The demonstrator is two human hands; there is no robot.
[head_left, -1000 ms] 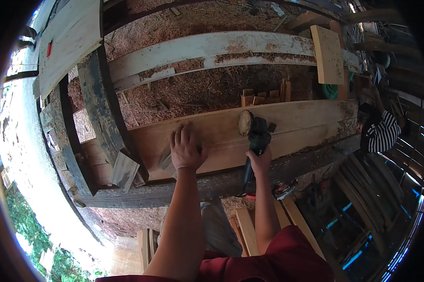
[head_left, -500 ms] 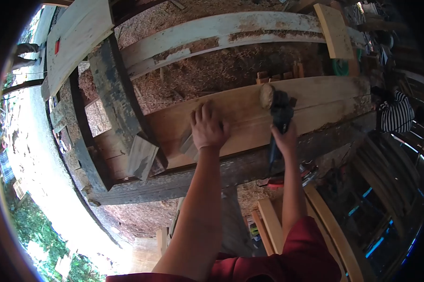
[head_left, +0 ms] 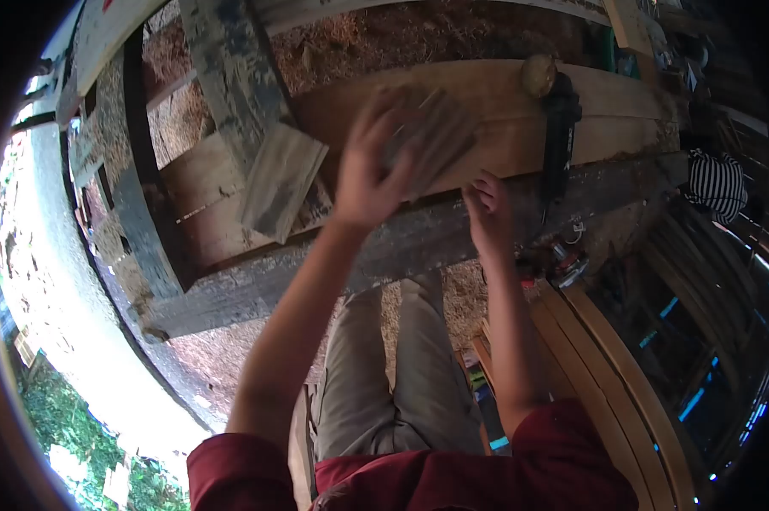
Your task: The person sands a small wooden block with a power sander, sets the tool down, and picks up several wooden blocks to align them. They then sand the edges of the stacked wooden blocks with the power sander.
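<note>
My left hand (head_left: 372,170) is closed at the edge of a weathered grey-brown wood block (head_left: 442,140), tilted and blurred by motion over the long board (head_left: 504,94). Beside the bench's near beam, my right hand (head_left: 490,213) holds nothing; its fingers are loosely bent and apart. A black angle grinder (head_left: 558,140) with a round tan disc (head_left: 539,75) rests across the board to the right of that hand. Another wood block (head_left: 282,181) lies slanted at the left, against the dark crosspiece (head_left: 235,77).
The dark near beam (head_left: 316,264) runs along the board's front side. Long planks (head_left: 597,366) lie low at the right, with a red tool (head_left: 563,262) near their far ends. Striped cloth (head_left: 717,186) shows beyond the board's right end. Shavings cover the ground.
My right hand has let go of the grinder, which now lies on the board. My left hand has taken hold of the wood block and raised it. The view has tipped downward.
</note>
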